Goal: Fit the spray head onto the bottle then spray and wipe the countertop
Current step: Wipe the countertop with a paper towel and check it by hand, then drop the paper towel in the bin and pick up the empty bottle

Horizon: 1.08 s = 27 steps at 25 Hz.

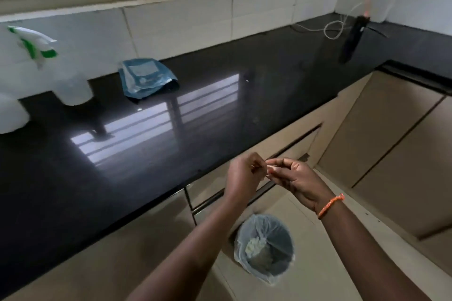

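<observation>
Glossy black countertop (pixel 220 110) is left clear while a small white scrap (pixel 271 167) is pinched between left hand (pixel 242 176) and right hand (pixel 293 178) above the lined grey bin (pixel 265 249), probably for discarding.

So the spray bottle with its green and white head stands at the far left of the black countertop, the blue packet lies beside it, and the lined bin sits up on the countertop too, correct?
Not quite. The head view shows the lined bin on the floor below the hands, not on the countertop. The rest holds: the spray bottle with its green and white head stands at the far left, and the blue packet lies beside it.
</observation>
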Tool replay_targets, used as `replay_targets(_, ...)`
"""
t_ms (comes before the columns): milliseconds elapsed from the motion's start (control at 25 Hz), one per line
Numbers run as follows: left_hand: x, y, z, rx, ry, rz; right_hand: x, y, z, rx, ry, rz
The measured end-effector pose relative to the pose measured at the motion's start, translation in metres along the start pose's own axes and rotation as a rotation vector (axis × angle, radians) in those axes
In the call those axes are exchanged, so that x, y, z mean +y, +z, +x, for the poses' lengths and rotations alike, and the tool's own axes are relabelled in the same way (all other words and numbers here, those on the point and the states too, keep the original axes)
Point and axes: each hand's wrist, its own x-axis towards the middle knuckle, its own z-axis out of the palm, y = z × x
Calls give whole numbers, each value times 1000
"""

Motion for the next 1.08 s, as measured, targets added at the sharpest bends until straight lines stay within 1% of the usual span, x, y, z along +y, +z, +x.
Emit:
replay_targets(80, -4, 32, 9, -89, -176, -279, 17, -25, 1, 121, 18, 24)
replay_targets(120, -8, 48, 12, -115, -221, -345, 27, -32, 3, 179, 38, 73)
replay_targets(160, -16, 64, 16, -118, -225, -317, 37, -41, 6, 229, 55, 138)
replay_targets(200, -26, 78, 19, -101, -204, -228, 47, -48, 9, 279, 56, 189)
replay_targets(240, -37, 92, 22, -117, -183, -152, 60, -57, 13, 338, 32, 188)
replay_targets(280, -48, 100, 24, -185, -154, -78, 72, -65, 16, 409, -18, 124)
replay_targets(320, -62, 107, 26, -288, -117, 11, 87, -75, 20, 495, -94, -24)
replay_targets(360, -77, 111, 28, -386, -76, 120, 101, -82, 23, 579, -194, -221)
replay_targets(400, -93, 113, 29, -453, -37, 246, 117, -91, 27, 622, -282, -418)
replay_targets(440, -109, 115, 29, -492, -17, 371, 133, -99, 33, 579, -317, -609)
replay_targets(480, -123, 114, 26, -511, -12, 493, 148, -106, 42, 433, -267, -813)
replay_targets(520, -135, 114, 23, -535, -24, 603, 165, -114, 49, 232, -129, -996)
replay_targets(560, -143, 113, 18, -580, -42, 694, 180, -122, 54, 100, 66, -1095)
replay_targets(600, -151, 113, 13, -631, -54, 763, 190, -130, 59, 78, 219, -1123)
replay_targets(640, -158, 113, 9, -671, -60, 811, 198, -136, 63, 132, 293, -1116)
replay_targets(680, -163, 112, 6, -689, -72, 828, 202, -140, 65, 206, 320, -1088)
replay_targets(720, -166, 111, 5, -689, -90, 825, 202, -138, 67, 232, 321, -1067)
replay_targets(760, -167, 110, 4, -680, -104, 822, 203, -135, 70, 195, 306, -1091)
replay_targets(840, -165, 108, 3, -644, -141, 838, 203, -125, 73, 53, 279, -1180)
replay_targets(920, -158, 102, 5, -609, -205, 881, 197, -115, 75, -140, 299, -1281)
replay_targets(1000, -144, 88, 9, -688, -336, 955, 178, -103, 76, -369, 356, -1415)
replay_targets(1080, -118, 64, 12, -840, -443, 993, 144, -85, 74, -528, 363, -1538)
